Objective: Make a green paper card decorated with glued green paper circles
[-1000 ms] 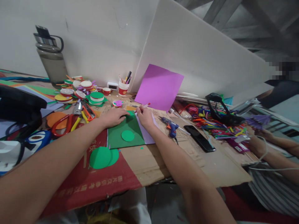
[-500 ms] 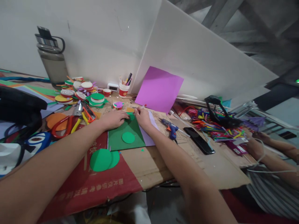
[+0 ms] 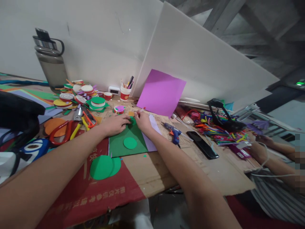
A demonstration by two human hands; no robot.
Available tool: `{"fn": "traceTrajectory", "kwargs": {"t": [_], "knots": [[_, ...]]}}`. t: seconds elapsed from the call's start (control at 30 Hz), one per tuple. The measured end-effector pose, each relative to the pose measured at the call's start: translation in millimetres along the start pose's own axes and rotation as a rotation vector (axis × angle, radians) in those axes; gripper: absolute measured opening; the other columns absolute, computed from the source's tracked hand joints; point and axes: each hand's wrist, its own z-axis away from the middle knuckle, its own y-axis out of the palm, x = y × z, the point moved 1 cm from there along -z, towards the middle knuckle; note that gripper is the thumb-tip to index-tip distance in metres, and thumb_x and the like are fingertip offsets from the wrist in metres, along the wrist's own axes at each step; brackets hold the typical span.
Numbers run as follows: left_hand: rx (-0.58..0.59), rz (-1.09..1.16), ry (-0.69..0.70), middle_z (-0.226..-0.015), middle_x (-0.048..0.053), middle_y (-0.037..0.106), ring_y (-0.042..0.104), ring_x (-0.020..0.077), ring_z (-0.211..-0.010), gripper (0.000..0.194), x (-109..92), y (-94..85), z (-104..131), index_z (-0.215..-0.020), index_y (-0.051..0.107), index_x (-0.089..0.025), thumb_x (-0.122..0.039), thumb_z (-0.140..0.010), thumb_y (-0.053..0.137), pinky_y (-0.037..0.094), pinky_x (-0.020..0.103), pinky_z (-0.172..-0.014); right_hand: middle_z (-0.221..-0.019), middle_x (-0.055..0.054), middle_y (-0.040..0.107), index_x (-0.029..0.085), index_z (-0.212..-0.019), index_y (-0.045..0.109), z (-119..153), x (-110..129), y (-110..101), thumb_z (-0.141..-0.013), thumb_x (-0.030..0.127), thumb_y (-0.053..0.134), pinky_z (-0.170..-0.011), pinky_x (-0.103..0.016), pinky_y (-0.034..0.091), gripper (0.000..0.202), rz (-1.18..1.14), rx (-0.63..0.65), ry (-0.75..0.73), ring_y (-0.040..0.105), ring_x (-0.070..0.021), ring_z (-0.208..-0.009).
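On a dark green sheet of paper (image 3: 119, 144) my left hand (image 3: 118, 123) lies with fingers stretched over its upper left part. My right hand (image 3: 142, 121) is closed at the sheet's top edge, fingertips pinched together. A small red-tipped bit shows just above those fingers, but what they hold is too small to make out. A bright green paper circle (image 3: 130, 143) rests on the sheet's lower half. Light purple paper (image 3: 154, 125) sticks out beneath it on the right. Closer to me, overlapping green paper discs (image 3: 105, 167) lie on the red cardboard (image 3: 100, 197).
Red-handled scissors (image 3: 60, 135), yellow-handled pliers (image 3: 77, 128) and paper-covered rounds (image 3: 97, 102) lie left. Rightward are a blue glue gun (image 3: 175, 133), a phone (image 3: 202, 144) and colourful pipe cleaners (image 3: 215, 132). Purple paper (image 3: 162, 92) leans on a white board. Another person's arms (image 3: 269, 156) are at far right.
The view has shifted slightly. Both hands stay at the top of the green sheet, with the right one still pinched there. Nothing else has visibly moved.
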Motion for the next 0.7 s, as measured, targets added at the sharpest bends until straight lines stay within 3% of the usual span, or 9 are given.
{"fn": "traceTrajectory", "kwargs": {"t": [0.17,0.37,0.6,0.7], "knots": [[0.002,0.007,0.004,-0.132,0.003,0.058,0.057,0.0231,-0.114,0.04,0,-0.1,1,-0.118,0.067,-0.025,-0.023,-0.088,0.041,0.041,0.038,-0.096,-0.08,-0.009,0.07,0.015,-0.084,0.067,-4,3,5,-0.094,0.029,0.043,-0.074,-0.025,0.043,0.029,0.019,-0.005,-0.014,0.065,-0.0184,-0.076],[-0.038,-0.01,-0.055,-0.123,0.003,0.066,0.049,0.0314,-0.118,0.04,0,0.3,0,-0.112,0.071,-0.03,-0.02,-0.082,0.046,0.033,0.053,-0.102,-0.082,-0.01,0.071,0.016,-0.085,0.067,-8,5,11,-0.095,0.03,0.042,-0.074,-0.025,0.044,0.03,0.013,0.001,-0.052,0.065,-0.0185,-0.077],[0.022,-0.009,-0.019,-0.126,0.001,0.064,0.059,0.0198,-0.111,0.044,11,8.3,-3,-0.116,0.069,-0.028,-0.017,-0.083,0.041,0.042,0.034,-0.099,-0.084,-0.01,0.071,0.016,-0.088,0.067,-10,9,13,-0.094,0.029,0.043,-0.074,-0.025,0.044,0.028,0.011,0.006,-0.06,0.064,-0.0187,-0.08],[0.029,0.0,-0.058,-0.13,-0.002,0.062,0.061,0.0199,-0.108,0.044,12,8.4,-2,-0.117,0.068,-0.03,-0.018,-0.084,0.041,0.044,0.033,-0.097,-0.082,-0.009,0.07,0.016,-0.088,0.067,-9,11,13,-0.094,0.029,0.043,-0.073,-0.025,0.043,0.028,-0.002,0.02,-0.071,0.064,-0.0183,-0.078]]}}
